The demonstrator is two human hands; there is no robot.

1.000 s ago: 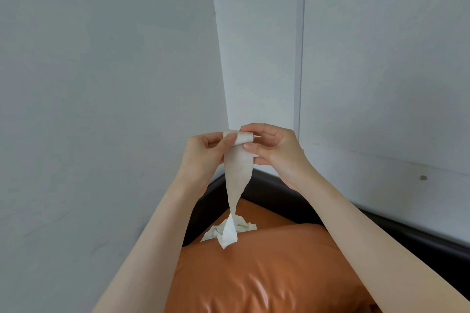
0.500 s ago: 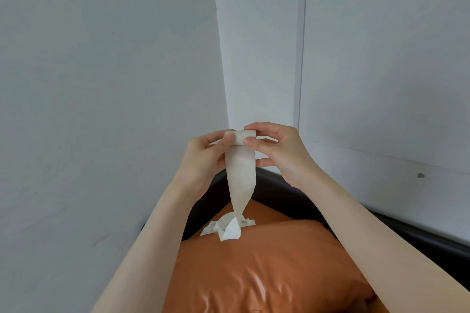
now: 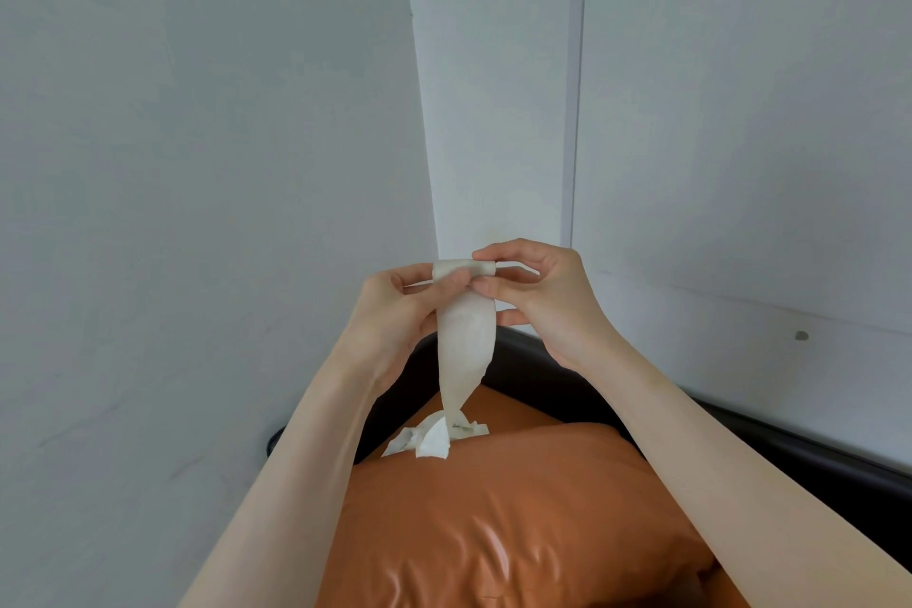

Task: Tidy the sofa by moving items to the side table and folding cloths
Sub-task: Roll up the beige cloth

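A long off-white strip of cloth [image 3: 465,341] hangs in front of me, its top end rolled into a small tube. My left hand [image 3: 395,311] pinches the roll's left end between thumb and fingers. My right hand [image 3: 538,291] pinches its right end with thumb and forefinger. The strip narrows downward, and its crumpled tail [image 3: 434,437] lies on the top edge of an orange cushion [image 3: 493,523].
The glossy orange cushion leans against the dark sofa back [image 3: 789,454], which runs to the right. Pale walls meet in a corner [image 3: 424,114] straight ahead. The side table is out of view.
The roll at the top of the strip has grown a little tighter and the hanging part shorter. Both hands shifted slightly; the crumpled tail stays on the cushion.
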